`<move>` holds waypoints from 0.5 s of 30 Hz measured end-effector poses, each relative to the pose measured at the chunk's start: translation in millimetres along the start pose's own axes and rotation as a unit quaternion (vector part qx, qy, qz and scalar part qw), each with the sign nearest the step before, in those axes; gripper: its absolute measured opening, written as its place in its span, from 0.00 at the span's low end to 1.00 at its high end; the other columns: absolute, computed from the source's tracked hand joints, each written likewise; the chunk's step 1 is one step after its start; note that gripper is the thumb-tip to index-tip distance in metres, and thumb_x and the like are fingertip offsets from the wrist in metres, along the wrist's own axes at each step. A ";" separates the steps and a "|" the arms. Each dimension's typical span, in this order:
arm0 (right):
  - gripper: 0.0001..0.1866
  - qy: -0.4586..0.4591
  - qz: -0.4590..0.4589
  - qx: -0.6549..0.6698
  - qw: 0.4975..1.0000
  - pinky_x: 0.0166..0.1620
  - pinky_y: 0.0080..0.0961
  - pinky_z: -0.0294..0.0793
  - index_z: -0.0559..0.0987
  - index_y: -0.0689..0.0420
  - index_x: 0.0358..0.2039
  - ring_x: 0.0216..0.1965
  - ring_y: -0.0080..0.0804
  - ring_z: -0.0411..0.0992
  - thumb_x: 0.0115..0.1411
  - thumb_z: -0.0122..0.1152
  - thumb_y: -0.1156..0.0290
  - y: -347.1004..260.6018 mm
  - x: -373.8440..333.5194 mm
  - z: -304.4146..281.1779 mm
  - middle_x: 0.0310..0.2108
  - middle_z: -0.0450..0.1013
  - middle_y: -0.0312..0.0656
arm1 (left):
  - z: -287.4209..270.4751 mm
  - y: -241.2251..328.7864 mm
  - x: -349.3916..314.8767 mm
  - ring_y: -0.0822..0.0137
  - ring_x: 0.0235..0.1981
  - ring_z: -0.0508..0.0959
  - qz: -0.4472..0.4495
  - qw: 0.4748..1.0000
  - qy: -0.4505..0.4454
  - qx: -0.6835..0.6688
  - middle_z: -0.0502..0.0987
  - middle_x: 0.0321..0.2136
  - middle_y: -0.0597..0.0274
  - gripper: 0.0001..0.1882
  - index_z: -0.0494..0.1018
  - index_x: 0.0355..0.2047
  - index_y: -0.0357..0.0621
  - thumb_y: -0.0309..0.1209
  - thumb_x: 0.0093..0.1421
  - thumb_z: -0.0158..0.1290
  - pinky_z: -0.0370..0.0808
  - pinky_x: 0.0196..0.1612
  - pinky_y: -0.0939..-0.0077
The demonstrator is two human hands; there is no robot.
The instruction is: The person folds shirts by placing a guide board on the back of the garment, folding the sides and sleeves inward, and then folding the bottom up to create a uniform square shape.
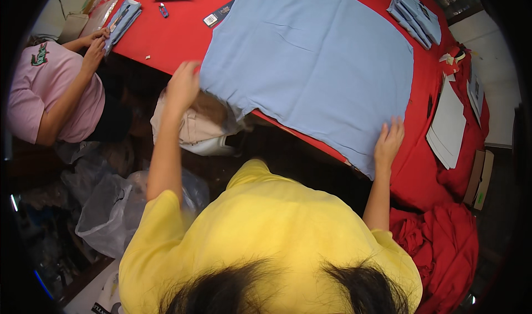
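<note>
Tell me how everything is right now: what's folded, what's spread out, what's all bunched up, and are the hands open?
Big blue cloth: spread out, slightly creased
Left hand: at the cloth's left edge, grip unclear
Right hand: open, at the cloth's lower right
Blue cloths at upper right: folded
White sheets: stacked
Loose red cloth: bunched up
Plastic bag: crumpled

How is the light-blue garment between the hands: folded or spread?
Spread: the light-blue garment lies broad and mostly flat across the red table, reaching from near the left hand to the right hand.
</note>
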State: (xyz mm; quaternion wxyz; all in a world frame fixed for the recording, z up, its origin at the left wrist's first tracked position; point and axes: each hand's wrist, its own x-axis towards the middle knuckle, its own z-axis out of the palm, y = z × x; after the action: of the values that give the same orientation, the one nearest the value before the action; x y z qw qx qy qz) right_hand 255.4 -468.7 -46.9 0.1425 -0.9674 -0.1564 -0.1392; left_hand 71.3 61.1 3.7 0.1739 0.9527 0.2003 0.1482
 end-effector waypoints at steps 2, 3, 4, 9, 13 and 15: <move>0.28 0.062 -0.017 -0.005 0.998 0.67 0.45 0.46 0.63 0.61 0.62 0.67 0.52 0.49 0.66 0.48 0.59 -14.4 45.1 5.2 0.65 0.53 0.54 | 38.9 16.5 39.7 0.50 0.54 0.70 0.030 0.995 0.083 -0.047 0.71 0.52 0.51 0.19 0.67 0.54 0.45 0.31 0.62 0.47 0.66 0.57 0.60; 0.29 0.038 -0.010 -0.043 0.998 0.67 0.45 0.45 0.62 0.60 0.62 0.67 0.51 0.48 0.66 0.47 0.57 -16.9 55.1 12.3 0.66 0.53 0.54 | 55.6 16.2 46.1 0.51 0.57 0.67 0.055 0.995 0.081 0.022 0.69 0.55 0.51 0.21 0.66 0.56 0.46 0.34 0.63 0.46 0.63 0.59 0.58; 0.29 0.018 -0.001 -0.084 0.996 0.67 0.46 0.44 0.61 0.60 0.63 0.67 0.51 0.47 0.66 0.46 0.56 -17.1 65.1 19.3 0.66 0.52 0.54 | 73.1 17.0 55.4 0.51 0.60 0.64 0.082 0.989 0.084 0.087 0.67 0.58 0.52 0.22 0.65 0.58 0.46 0.37 0.64 0.46 0.60 0.61 0.57; 0.31 -0.028 0.100 -0.119 0.988 0.67 0.54 0.38 0.60 0.58 0.64 0.68 0.50 0.45 0.67 0.43 0.53 -10.1 48.7 22.4 0.67 0.50 0.53 | 78.0 -2.1 64.7 0.51 0.66 0.55 0.040 0.993 0.027 0.109 0.57 0.64 0.50 0.32 0.58 0.63 0.43 0.47 0.64 0.45 0.49 0.67 0.53; 0.29 -0.162 0.244 -0.162 0.942 0.65 0.62 0.37 0.61 0.54 0.64 0.68 0.48 0.46 0.66 0.45 0.54 -34.3 76.1 1.6 0.66 0.52 0.51 | 57.6 15.3 91.5 0.50 0.64 0.58 -0.008 0.994 0.003 0.107 0.63 0.60 0.50 0.26 0.66 0.57 0.39 0.39 0.60 0.51 0.54 0.64 0.51; 0.30 -0.050 0.163 -0.150 0.974 0.65 0.62 0.38 0.61 0.52 0.64 0.68 0.46 0.46 0.65 0.46 0.53 -22.3 121.7 17.6 0.66 0.53 0.48 | 72.1 17.6 131.0 0.50 0.61 0.61 0.059 0.995 0.082 0.012 0.68 0.56 0.53 0.21 0.71 0.51 0.40 0.31 0.56 0.56 0.56 0.61 0.49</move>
State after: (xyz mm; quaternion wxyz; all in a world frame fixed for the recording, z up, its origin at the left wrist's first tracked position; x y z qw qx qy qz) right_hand 362.8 -410.8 -19.7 0.0086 -0.9960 0.0191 -0.0870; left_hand 217.2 83.1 -26.1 0.1367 0.9496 0.1588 0.2332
